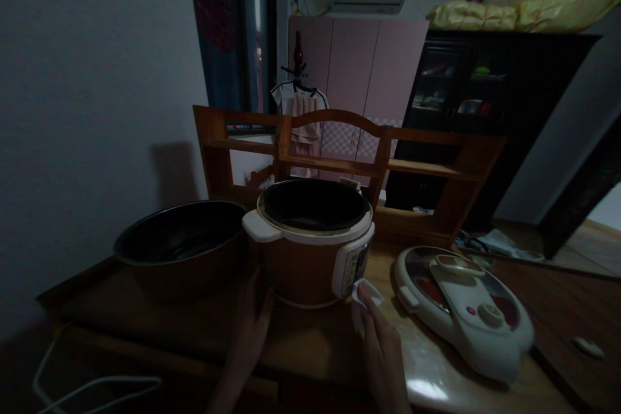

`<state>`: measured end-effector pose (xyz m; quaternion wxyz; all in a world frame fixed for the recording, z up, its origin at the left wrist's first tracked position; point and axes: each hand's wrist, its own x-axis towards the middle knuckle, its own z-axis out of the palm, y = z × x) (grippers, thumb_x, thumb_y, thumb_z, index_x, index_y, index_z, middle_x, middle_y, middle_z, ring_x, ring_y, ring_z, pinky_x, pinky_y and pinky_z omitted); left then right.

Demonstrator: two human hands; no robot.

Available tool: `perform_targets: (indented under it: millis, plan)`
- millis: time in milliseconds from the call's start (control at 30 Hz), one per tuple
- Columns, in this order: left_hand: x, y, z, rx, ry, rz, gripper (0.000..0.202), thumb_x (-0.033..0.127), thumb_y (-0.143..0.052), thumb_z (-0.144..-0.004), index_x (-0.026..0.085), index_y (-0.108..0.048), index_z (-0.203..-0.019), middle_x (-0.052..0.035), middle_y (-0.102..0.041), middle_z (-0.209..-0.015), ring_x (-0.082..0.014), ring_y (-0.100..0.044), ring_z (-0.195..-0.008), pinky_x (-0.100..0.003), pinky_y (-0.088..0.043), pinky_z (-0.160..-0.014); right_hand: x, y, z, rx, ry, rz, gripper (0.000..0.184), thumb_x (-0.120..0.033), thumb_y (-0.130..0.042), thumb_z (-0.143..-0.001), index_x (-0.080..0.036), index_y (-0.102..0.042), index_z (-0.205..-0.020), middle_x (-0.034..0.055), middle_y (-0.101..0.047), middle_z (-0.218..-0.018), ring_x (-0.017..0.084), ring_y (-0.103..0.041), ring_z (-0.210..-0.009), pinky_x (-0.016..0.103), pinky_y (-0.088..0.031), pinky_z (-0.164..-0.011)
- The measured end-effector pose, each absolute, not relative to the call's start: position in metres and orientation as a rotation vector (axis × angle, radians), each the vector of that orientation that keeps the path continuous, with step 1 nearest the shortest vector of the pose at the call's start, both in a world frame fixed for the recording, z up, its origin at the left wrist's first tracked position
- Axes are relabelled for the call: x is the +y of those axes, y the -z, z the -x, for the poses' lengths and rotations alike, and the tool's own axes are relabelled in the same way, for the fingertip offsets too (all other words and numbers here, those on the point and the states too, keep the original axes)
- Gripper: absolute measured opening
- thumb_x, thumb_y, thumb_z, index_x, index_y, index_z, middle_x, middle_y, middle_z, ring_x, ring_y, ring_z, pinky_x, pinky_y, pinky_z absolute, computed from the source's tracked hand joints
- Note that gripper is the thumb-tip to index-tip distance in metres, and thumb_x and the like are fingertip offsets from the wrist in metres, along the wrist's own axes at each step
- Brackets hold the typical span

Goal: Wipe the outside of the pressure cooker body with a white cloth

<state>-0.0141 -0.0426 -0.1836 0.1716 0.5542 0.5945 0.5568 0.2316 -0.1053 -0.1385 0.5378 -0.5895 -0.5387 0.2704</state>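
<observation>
Presently, electric cooker (301, 272) stands between near and rear edges of surface (315, 343); lid (466, 314) already off. Right hand (378, 326): pinches white cloth (359, 314) by control panel (344, 268). Left hand (250, 317): beside base, grip unclear. Wiping seems underway; remainder cannot be judged.

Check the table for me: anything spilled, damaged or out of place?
No spill or damage shows, though the light is dim. The lid lies off the open cooker, to its right on the table, but looks intact. The white cord looping loose at the lower left looks untidy.
</observation>
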Motion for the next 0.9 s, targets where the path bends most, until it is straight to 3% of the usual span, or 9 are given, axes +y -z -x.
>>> perform_targets:
  millis: [200,467,700,900]
  plan:
    - [-0.043,0.182,0.014,1.695,-1.553,-1.583,0.056,0.048,-0.046,-0.095,0.027,-0.040,-0.146,-0.0082,-0.043,-0.153,-0.0262,-0.039,-0.143,-0.052,-0.029,-0.120,-0.106,0.139,-0.233,-1.282,-0.675,1.432,0.059,-0.047,-0.032,-0.098,-0.020,-0.043,-0.149,0.0071,-0.047,-0.150,0.025,-0.037,-0.143,0.049,-0.024,-0.121]
    - [-0.043,0.181,0.014,1.691,-1.589,-1.576,0.055,0.047,-0.048,-0.094,0.025,-0.042,-0.145,-0.0098,-0.048,-0.149,-0.0269,-0.045,-0.139,-0.050,-0.038,-0.116,-0.106,0.148,-0.236,-1.305,-0.629,1.430,0.059,-0.047,-0.034,-0.098,-0.017,-0.045,-0.148,0.0088,-0.048,-0.149,0.024,-0.041,-0.141,0.043,-0.027,-0.120]
    - [-0.044,0.181,0.013,1.678,-1.572,-1.579,0.055,0.047,-0.046,-0.095,0.024,-0.041,-0.145,-0.0099,-0.044,-0.152,-0.0265,-0.040,-0.142,-0.051,-0.030,-0.120,-0.104,0.151,-0.235,-1.271,-0.620,1.448,0.057,-0.048,-0.033,-0.099,-0.018,-0.047,-0.146,0.0102,-0.051,-0.146,0.026,-0.044,-0.139,0.046,-0.031,-0.117]
    - [-0.043,0.182,0.014,1.692,-1.566,-1.560,0.054,0.046,-0.047,-0.095,0.026,-0.042,-0.145,-0.0095,-0.044,-0.152,-0.0268,-0.041,-0.142,-0.051,-0.033,-0.119,-0.101,0.155,-0.236,-1.268,-0.611,1.449,0.059,-0.054,-0.037,-0.099,-0.020,-0.049,-0.145,0.0104,-0.052,-0.146,0.028,-0.045,-0.138,0.047,-0.035,-0.114]
